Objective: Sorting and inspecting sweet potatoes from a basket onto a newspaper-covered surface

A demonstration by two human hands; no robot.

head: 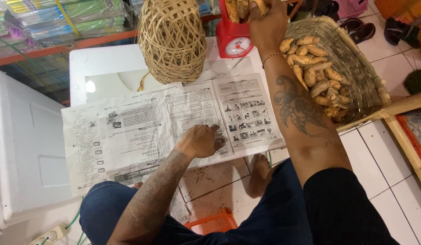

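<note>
Roots fill the scene: we see our right hand [268, 25] raised over the pan of a small red kitchen scale [234, 38], fingers curled around a pale tan root [260, 5] at the very top of the view, with two more roots [237, 9] already lying in the pan just beside it. A thin bracelet [272, 56] circles that wrist. To the right of the scale, touching the forearm's side of the view, stands a wide woven basket [362, 77] tilted toward us and holding a heap of the same knobbly roots [317, 72].

Our left hand [202, 141] rests knuckles-up on a spread of printed paper sheets [142, 131], fingers folded loosely under so it is closed on nothing; it presses the sheets near their front edge. The sheets cover the white counter [81, 68], which also carries the scale and a domed wicker cover [173, 41] standing mouth-down left of the scale.

Below the counter edge we see reddish floor tiles [215, 181], a bare foot [260, 168], and an orange plastic stool [215, 222] between our knees. A white foam box [29, 145] sits at the left.
</note>
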